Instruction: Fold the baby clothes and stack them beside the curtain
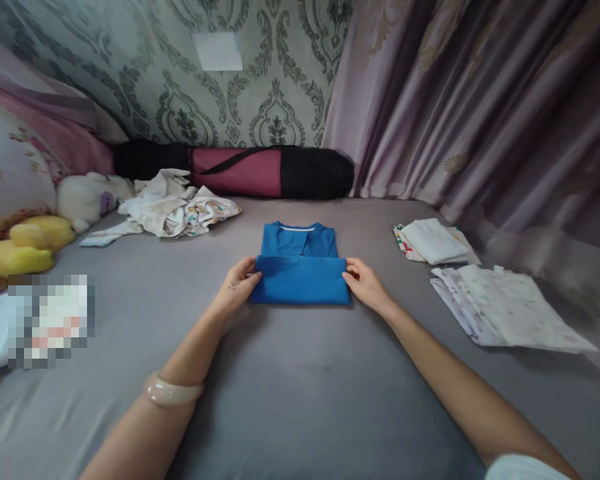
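Observation:
A blue shirt (300,281) lies on the grey bed sheet (300,387) in front of me, its lower part folded up over the body. The collar, with a pale inner band, faces away from me and stays uncovered. My left hand (241,283) pinches the upper left corner of the folded part, thumb on top. At the opposite corner my right hand (365,283) grips the fold's edge in the same way. A pale bangle (173,390) circles my left wrist.
A crumpled pile of white clothes (175,207) sits at the back left, near plush toys (25,243). Folded clothes (515,307) and a smaller folded stack (435,241) lie on the right. Behind them are a long red-and-black bag (240,172) and curtains (455,100).

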### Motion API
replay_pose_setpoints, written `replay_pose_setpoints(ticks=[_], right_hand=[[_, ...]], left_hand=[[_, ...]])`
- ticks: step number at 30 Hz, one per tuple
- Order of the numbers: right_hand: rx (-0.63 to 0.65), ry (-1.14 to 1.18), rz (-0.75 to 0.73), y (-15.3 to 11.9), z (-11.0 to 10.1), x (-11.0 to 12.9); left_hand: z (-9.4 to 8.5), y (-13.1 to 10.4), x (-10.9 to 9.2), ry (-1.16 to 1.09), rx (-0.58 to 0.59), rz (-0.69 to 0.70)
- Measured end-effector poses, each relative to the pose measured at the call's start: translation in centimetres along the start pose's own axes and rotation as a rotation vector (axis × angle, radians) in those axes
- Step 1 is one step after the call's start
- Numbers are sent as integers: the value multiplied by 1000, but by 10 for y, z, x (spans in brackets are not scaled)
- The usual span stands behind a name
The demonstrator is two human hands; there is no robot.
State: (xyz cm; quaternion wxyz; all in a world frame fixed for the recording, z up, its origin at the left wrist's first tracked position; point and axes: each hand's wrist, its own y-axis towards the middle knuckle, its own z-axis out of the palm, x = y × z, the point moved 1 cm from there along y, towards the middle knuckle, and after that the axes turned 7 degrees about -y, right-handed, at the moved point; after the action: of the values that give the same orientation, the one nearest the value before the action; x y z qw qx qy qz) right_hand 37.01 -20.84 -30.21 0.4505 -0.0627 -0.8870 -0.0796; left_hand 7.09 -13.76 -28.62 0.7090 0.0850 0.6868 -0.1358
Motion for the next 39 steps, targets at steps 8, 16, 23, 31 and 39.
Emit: replay_pose_setpoints(ticks=[8,16,23,31,39], right_hand=[[-80,-643,-324,-25,7,34],[122,-802,-275,-33,32,31],[173,-863,-219,-27,28,39],[204,-817,-555,-18,70,95],[318,-804,-518,-10,89,78]], left_hand=[[-10,-2,9,377,-185,122],[-11,-11,2,400,-251,118],[-15,-4,11,370,-323,126],[-17,-3,15,320,-344,141],[-16,0,16,314,-374,134]])
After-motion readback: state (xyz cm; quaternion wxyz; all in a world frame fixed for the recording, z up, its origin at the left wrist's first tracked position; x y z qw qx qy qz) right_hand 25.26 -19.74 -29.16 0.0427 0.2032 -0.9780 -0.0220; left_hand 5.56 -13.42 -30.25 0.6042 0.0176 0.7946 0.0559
